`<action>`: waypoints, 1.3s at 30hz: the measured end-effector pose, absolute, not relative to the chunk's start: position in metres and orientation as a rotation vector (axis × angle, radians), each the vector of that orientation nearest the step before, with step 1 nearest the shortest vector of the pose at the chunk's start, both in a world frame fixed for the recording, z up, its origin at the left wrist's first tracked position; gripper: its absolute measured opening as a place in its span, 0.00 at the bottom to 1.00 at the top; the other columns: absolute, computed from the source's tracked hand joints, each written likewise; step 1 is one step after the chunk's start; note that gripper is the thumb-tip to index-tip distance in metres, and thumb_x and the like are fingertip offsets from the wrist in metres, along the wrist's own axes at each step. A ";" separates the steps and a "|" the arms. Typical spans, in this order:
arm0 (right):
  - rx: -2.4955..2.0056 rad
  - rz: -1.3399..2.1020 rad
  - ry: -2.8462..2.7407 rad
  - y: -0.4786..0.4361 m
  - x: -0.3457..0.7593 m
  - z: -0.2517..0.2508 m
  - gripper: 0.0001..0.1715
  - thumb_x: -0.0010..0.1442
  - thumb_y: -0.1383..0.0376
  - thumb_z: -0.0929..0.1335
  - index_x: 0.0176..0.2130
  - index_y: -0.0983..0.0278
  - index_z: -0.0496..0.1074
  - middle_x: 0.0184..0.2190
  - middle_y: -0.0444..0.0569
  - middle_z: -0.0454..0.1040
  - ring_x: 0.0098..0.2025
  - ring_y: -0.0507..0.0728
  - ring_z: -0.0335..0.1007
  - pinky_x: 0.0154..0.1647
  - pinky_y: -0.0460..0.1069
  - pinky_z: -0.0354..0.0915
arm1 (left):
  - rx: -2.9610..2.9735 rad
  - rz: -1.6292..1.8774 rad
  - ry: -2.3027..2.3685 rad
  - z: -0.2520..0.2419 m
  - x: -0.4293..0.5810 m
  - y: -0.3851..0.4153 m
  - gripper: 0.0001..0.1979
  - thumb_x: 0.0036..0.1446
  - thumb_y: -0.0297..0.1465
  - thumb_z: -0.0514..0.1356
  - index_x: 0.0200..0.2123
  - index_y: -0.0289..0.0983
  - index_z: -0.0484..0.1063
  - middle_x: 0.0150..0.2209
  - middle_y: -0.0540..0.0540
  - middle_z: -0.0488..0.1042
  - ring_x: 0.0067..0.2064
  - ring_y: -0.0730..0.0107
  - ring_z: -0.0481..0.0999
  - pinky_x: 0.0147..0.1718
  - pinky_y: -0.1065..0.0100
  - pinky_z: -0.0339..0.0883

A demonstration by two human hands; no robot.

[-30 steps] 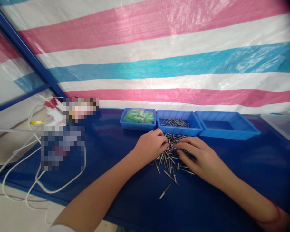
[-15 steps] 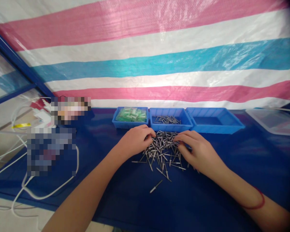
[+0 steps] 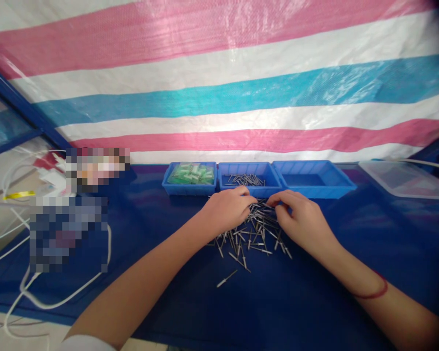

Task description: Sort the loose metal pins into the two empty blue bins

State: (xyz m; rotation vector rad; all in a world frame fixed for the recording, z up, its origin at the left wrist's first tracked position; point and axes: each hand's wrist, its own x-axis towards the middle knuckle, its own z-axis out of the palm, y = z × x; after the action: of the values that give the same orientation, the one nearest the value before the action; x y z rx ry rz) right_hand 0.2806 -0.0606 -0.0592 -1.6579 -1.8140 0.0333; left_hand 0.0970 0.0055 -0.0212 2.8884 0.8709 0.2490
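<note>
A loose heap of silvery blind rivets (image 3: 241, 239) lies on the blue tabletop. My left hand (image 3: 230, 207) reaches over the upper left of the heap, its fingers curled and drawn together at the rivets. Facing it from the right, my right hand (image 3: 302, 214) has its thumb and fingers bent inward at the heap's far edge. Whatever either set of fingertips holds is hidden or too small to make out. One single rivet (image 3: 227, 279) lies apart, nearer to me. Behind the hands, a blue bin (image 3: 249, 189) contains more rivets.
Left of that bin stands another blue bin (image 3: 190, 189) with green-and-clear plastic pieces; to its right, an empty blue bin (image 3: 314, 190). A clear plastic lid (image 3: 398, 183) lies at far right. White cables (image 3: 69, 300) and blurred-out items occupy the left. A striped sheet (image 3: 219, 107) hangs behind.
My left hand has moved right across the heap, and the two hands are closer together. The right fingers are bent further in. The whole view has shifted slightly.
</note>
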 end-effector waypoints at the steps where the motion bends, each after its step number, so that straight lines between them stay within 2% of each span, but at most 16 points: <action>1: -1.672 0.032 -1.813 -0.060 0.281 -0.059 0.12 0.54 0.73 0.61 0.31 0.62 0.72 0.32 0.48 0.77 0.36 0.59 0.71 0.39 0.52 0.65 | 2.915 0.219 0.873 -0.022 0.102 0.006 0.16 0.61 0.28 0.50 0.48 0.41 0.73 0.45 0.46 0.73 0.40 0.66 0.77 0.36 0.67 0.70; 5: -1.695 0.024 -1.810 -0.060 0.283 -0.060 0.10 0.55 0.70 0.62 0.32 0.62 0.73 0.32 0.49 0.77 0.35 0.59 0.71 0.38 0.53 0.65 | 3.026 0.074 0.914 -0.024 0.124 0.005 0.14 0.63 0.29 0.50 0.41 0.36 0.76 0.38 0.44 0.73 0.37 0.64 0.77 0.33 0.67 0.71; 11: -1.705 0.012 -1.778 -0.058 0.288 -0.063 0.10 0.56 0.67 0.63 0.33 0.61 0.74 0.33 0.48 0.77 0.35 0.59 0.72 0.37 0.52 0.65 | 3.070 -0.029 0.927 -0.029 0.144 0.001 0.12 0.62 0.23 0.52 0.41 0.31 0.75 0.39 0.39 0.73 0.39 0.56 0.78 0.32 0.61 0.73; 20: -1.707 0.015 -1.780 -0.058 0.289 -0.063 0.10 0.55 0.66 0.63 0.33 0.61 0.74 0.33 0.49 0.78 0.34 0.58 0.72 0.36 0.52 0.65 | 3.044 0.013 1.029 -0.030 0.142 -0.008 0.11 0.62 0.21 0.52 0.42 0.28 0.74 0.41 0.36 0.72 0.40 0.54 0.78 0.33 0.60 0.74; 30: -1.669 -0.011 -1.821 -0.058 0.290 -0.066 0.11 0.56 0.67 0.63 0.34 0.62 0.74 0.33 0.49 0.78 0.33 0.58 0.73 0.35 0.52 0.65 | 2.963 -0.007 1.028 -0.025 0.146 -0.006 0.11 0.61 0.23 0.53 0.40 0.30 0.76 0.40 0.36 0.74 0.41 0.53 0.78 0.33 0.59 0.74; 39: -1.683 0.035 -1.834 -0.056 0.291 -0.065 0.11 0.56 0.66 0.62 0.33 0.62 0.74 0.31 0.49 0.77 0.32 0.58 0.73 0.34 0.52 0.65 | 2.860 -0.086 1.086 -0.018 0.153 -0.009 0.12 0.62 0.21 0.52 0.39 0.30 0.76 0.38 0.37 0.76 0.42 0.57 0.79 0.35 0.61 0.74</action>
State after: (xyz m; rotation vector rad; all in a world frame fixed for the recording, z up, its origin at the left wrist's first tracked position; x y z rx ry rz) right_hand 0.2907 -0.0561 -0.0655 -1.6830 -1.8335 0.0349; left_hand 0.1528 -0.0091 -0.0183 2.8598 1.0861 -0.0862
